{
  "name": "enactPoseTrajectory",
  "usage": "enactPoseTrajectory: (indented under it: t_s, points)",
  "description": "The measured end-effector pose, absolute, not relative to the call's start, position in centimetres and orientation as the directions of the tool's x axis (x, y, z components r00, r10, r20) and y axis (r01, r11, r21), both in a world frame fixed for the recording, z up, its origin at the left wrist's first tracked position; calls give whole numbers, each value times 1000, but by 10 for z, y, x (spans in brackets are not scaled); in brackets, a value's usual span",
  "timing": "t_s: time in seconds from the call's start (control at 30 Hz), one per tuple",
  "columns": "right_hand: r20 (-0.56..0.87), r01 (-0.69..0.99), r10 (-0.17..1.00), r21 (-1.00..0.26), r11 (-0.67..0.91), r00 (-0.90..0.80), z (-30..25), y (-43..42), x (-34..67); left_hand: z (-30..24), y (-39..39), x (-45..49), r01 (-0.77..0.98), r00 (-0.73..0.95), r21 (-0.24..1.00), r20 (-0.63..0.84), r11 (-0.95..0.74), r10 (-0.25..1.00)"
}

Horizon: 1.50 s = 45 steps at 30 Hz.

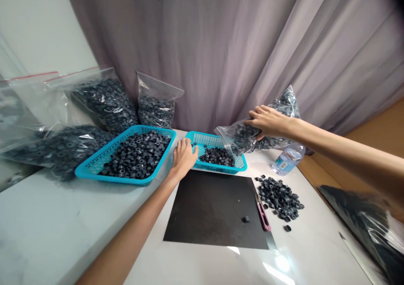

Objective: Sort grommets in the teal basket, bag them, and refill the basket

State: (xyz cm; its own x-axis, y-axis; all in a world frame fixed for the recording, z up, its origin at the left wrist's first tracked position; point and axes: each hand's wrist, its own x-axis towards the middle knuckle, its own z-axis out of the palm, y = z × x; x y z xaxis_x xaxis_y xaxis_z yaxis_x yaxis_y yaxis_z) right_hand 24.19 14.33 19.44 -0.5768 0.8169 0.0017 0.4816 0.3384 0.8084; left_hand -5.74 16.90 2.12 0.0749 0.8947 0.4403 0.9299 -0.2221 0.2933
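My right hand grips a clear plastic bag of small black cylindrical parts, tilted with its open mouth over the smaller teal basket. That basket holds a low heap of the same parts. My left hand rests on the basket's left rim, fingers curled over the edge. A black mat lies in front of the basket with one loose part on it.
A larger teal basket full of parts sits to the left, with several filled zip bags behind it. A loose pile of parts, pink snips and a water bottle lie right of the mat. Grey curtain behind.
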Motion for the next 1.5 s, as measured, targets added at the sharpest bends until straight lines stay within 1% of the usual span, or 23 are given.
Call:
enactPoseTrajectory:
  t_s: [0.2, 0.37, 0.47, 0.63, 0.83, 1.0, 1.1, 1.2, 1.33, 1.4, 1.5]
  points:
    - [30, 558, 822, 748, 359, -569, 194, 147, 247, 19, 171, -58, 930, 83, 285, 450, -231, 889]
    - [20, 518, 818, 783, 344, -574, 192, 148, 250, 19, 171, -58, 932, 85, 279, 454, -232, 887]
    - [8, 526, 825, 774, 353, -565, 192, 146, 253, 20, 171, -58, 933, 84, 279, 452, -230, 888]
    - [29, 560, 823, 746, 360, -567, 193, 144, 256, 22, 169, -58, 933, 82, 280, 450, -228, 889]
    - [30, 507, 812, 794, 335, -583, 196, 145, 257, 22, 168, -58, 933, 80, 281, 444, -224, 892]
    - [18, 500, 819, 800, 333, -574, 195, 143, 253, 22, 168, -58, 931, 77, 288, 441, -223, 894]
    - [10, 517, 822, 781, 349, -569, 194, 142, 252, 22, 169, -57, 930, 75, 292, 440, -222, 895]
    - [43, 555, 809, 749, 362, -586, 196, 143, 255, 21, 169, -57, 927, 73, 300, 444, -225, 893]
    - [27, 530, 821, 776, 342, -570, 204, 144, 257, 20, 169, -57, 918, 66, 322, 450, -230, 891]
    - [45, 534, 826, 783, 321, -562, 208, 144, 255, 19, 170, -57, 910, 60, 341, 457, -238, 887]
    - [63, 549, 815, 769, 328, -576, 212, 143, 249, 19, 172, -58, 890, 42, 381, 478, -251, 877]
